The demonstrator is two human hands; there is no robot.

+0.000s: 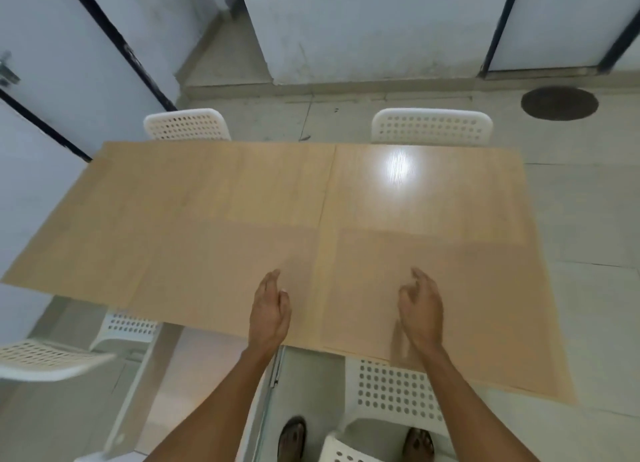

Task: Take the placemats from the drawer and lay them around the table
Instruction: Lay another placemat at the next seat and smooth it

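Note:
Two thin wood-coloured placemats lie flat on the near half of the light wooden table (76, 240), almost matching its surface. The left placemat (207, 271) sits by the near edge. The right placemat (485, 305) is slightly skewed and overhangs the near edge. My left hand (270, 309) hovers with fingers apart over the left placemat's right end and holds nothing. My right hand (422, 309) is over the right placemat, fingers loosely spread and empty. I cannot tell whether more placemats lie on the far half. No drawer is in view.
White perforated chairs stand around the table: two at the far side (187, 124) (431, 127), one at the near left (128, 326), one further left (41, 357), one under the near right edge (394, 389). A round floor cover (559, 103) lies far right. My sandalled feet are below.

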